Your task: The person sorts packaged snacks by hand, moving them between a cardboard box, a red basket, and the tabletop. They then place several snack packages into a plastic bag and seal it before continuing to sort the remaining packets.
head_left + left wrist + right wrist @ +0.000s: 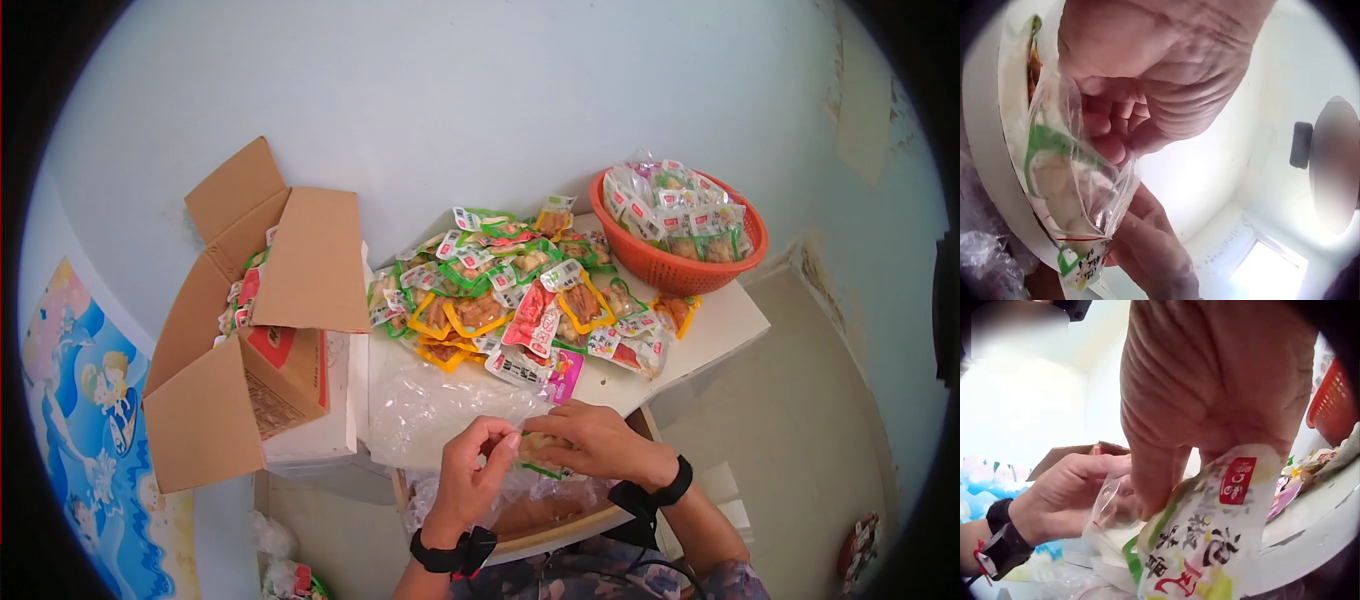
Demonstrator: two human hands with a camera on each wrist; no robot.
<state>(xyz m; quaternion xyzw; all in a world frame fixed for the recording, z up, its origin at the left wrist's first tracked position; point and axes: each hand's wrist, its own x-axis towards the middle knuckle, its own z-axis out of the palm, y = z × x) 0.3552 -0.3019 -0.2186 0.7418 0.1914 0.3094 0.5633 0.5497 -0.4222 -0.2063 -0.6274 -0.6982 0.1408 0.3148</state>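
A snack packet with a green border (541,452) is partly inside a clear plastic bag (1099,187) between the two hands. My left hand (474,474) pinches the bag's edge between thumb and fingers. Against the packet, my right hand (600,443) has its fingers curled round one end. The packet's white printed face (1210,525) shows below the right hand in the right wrist view, with a red label near its top.
Many colourful packets (480,270) lie piled on the white table (740,318). An orange basket (655,268) of bagged packets stands at the back right, an open cardboard box (205,400) at the left. Clear plastic bags (430,400) lie before the pile, above an open drawer (560,530).
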